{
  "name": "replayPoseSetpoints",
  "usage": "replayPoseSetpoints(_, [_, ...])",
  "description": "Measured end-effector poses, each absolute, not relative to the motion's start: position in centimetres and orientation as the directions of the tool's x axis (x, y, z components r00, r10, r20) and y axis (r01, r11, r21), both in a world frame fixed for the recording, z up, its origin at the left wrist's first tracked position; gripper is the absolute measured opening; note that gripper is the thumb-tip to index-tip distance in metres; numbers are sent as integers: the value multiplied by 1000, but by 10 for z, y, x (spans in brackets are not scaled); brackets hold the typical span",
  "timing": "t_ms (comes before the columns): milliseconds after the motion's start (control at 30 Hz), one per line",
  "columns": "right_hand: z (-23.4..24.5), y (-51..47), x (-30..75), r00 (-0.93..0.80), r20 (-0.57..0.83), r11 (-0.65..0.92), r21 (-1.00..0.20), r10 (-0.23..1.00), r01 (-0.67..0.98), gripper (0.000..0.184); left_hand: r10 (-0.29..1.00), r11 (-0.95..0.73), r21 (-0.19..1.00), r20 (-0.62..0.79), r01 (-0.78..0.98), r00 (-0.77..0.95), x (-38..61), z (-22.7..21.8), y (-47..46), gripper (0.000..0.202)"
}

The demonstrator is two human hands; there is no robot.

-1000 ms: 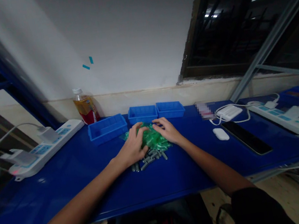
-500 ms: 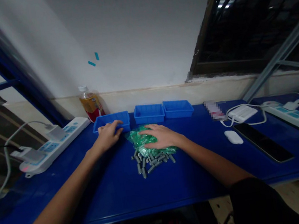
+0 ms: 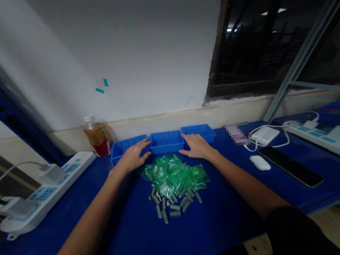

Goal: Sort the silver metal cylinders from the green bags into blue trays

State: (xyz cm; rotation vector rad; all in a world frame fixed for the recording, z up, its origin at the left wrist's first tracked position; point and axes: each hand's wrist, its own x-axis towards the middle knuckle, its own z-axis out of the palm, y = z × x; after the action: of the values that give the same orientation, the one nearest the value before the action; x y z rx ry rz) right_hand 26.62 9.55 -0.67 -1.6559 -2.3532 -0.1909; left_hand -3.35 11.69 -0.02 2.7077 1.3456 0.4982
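Note:
Three blue trays stand in a row at the back of the blue table (image 3: 110,238). My left hand (image 3: 133,157) rests on the near rim of the left blue tray (image 3: 118,147), fingers spread. My right hand (image 3: 196,145) lies flat against the front of the right blue tray (image 3: 202,128), fingers stretched out. The middle blue tray (image 3: 166,141) sits between the hands. Just in front of them lies a heap of small green plastic bags (image 3: 175,176), and several small grey cylinders (image 3: 172,205) are scattered at its near edge. Neither hand holds anything.
A drink bottle (image 3: 95,136) stands against the wall behind the left tray. A white power strip (image 3: 44,192) with plugged adapters lies at the left. At the right are a white charger with cable (image 3: 264,135), a white earbud case (image 3: 260,162), a black phone (image 3: 293,165) and another power strip (image 3: 321,135).
Both hands left the pile of green bags and moved back to the trays, the left hand first. The left tray now stands in line with the other two.

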Motion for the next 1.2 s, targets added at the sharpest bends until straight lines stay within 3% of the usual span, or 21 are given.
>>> replayPoseSetpoints(233, [-27,82,259,-289,389,326,-30,875,945,67,767,-627,205,331,752,549,-28,-8,113,46])
replayPoseSetpoints(500, [-25,62,269,-370,366,383,39,854,923,65,756,-635,220,373,740,538,-27,-13,80,38])
replayPoseSetpoints(1067, [-11,38,280,-312,365,387,-154,877,909,64,768,-617,186,354,764,534,-13,-10,51,40])
replayPoseSetpoints(1200, [-8,36,277,-309,349,364,-101,884,926,61,745,-636,137,363,759,559,-16,-2,50,38])
